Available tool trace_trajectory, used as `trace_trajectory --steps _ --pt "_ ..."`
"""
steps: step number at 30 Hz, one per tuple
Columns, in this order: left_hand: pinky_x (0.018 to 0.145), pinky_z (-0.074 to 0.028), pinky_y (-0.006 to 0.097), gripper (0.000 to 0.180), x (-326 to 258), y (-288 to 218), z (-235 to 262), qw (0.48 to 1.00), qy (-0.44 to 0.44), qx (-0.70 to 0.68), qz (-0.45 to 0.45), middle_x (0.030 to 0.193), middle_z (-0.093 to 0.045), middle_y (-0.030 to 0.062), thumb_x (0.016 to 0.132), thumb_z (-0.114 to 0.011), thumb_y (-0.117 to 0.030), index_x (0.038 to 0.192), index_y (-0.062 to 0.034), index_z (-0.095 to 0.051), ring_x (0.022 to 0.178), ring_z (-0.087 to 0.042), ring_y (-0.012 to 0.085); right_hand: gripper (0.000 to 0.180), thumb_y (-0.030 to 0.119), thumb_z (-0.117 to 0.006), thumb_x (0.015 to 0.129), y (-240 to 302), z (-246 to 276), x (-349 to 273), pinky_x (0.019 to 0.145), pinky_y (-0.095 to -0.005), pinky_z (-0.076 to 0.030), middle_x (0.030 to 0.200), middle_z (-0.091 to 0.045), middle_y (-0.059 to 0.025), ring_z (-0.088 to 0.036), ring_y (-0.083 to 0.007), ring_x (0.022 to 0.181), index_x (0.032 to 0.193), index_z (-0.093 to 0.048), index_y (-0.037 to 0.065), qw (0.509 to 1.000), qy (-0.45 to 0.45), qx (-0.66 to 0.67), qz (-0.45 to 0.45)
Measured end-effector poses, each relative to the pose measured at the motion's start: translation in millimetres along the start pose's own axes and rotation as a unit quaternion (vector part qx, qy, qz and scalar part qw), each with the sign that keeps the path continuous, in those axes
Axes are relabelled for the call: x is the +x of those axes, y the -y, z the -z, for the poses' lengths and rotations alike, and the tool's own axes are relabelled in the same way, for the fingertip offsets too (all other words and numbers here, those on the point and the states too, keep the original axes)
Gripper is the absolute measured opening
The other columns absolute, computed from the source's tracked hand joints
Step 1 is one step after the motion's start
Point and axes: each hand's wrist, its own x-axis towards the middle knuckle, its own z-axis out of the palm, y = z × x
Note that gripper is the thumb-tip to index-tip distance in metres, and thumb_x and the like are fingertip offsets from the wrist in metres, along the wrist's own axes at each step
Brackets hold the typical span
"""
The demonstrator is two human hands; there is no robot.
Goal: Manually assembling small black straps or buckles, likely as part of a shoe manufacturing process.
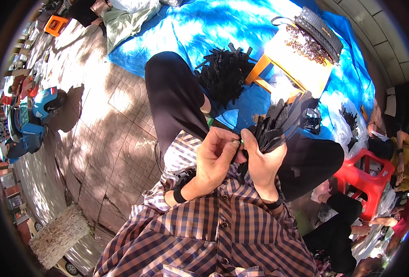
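In front of my chest, my right hand (265, 168) is closed around a bundle of black strips (278, 123), which fans out beyond the fingers. Close beside it, my left hand (217, 154) pinches a tiny piece between thumb and forefinger. That piece sits where the two thumbs nearly meet and is too small to name. Farther ahead, a big heap of similar black strips (225, 76) lies on the blue tarp (186, 37). To its right, an orange stool (278, 69) bears a pile of small shiny brown pieces (306, 45) and a dark woven bag (322, 34).
A red plastic stool (370, 182) stands at the right, near other seated people. White plastic bags (347, 117) lie by the tarp's right edge. On the left are patterned paving (121, 115), a blue scooter (29, 122) and a tree trunk (59, 235).
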Motion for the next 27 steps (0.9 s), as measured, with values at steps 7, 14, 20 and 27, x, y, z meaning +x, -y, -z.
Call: trace_trajectory --steps 7,14,20,27 --pt "0.060 -0.050 0.021 0.006 2 -4 1 0.998 -0.016 0.055 0.009 0.082 -0.063 0.0090 0.092 -0.051 0.000 0.098 0.0009 -0.050 0.066 -0.062 0.0107 0.020 0.009 -0.073 0.081 2 2 7 0.053 -0.0215 -0.044 0.068 -0.057 0.0013 -0.053 -0.0049 0.059 0.088 -0.057 -0.001 0.998 0.019 0.029 -0.057" --pt "0.059 -0.049 0.021 0.005 2 -5 4 0.997 -0.001 0.073 -0.027 0.080 -0.062 0.0078 0.092 -0.051 0.001 0.097 0.0009 -0.049 0.065 -0.062 0.0105 0.019 0.010 -0.072 0.082 8 3 13 0.053 -0.0226 -0.044 0.069 -0.057 -0.0005 -0.053 -0.0073 0.059 0.086 -0.058 -0.001 0.991 0.057 0.085 -0.089" --pt "0.062 -0.050 0.022 0.009 2 -5 5 0.996 0.016 0.085 -0.019 0.084 -0.061 0.0113 0.093 -0.051 -0.002 0.099 0.0006 -0.045 0.066 -0.061 0.0128 0.014 0.006 -0.070 0.083 6 7 15 0.054 -0.0224 -0.043 0.069 -0.057 -0.0008 -0.052 -0.0074 0.059 0.085 -0.058 -0.001 0.971 0.087 0.179 -0.130" --pt "0.061 -0.050 0.023 0.006 4 -5 3 0.998 0.001 0.060 0.016 0.083 -0.060 0.0109 0.093 -0.051 -0.001 0.097 0.0013 -0.047 0.065 -0.060 0.0125 0.014 0.005 -0.069 0.083 11 1 6 0.054 -0.0221 -0.042 0.067 -0.057 -0.0008 -0.051 -0.0066 0.059 0.082 -0.056 -0.001 0.992 0.034 0.087 -0.086"
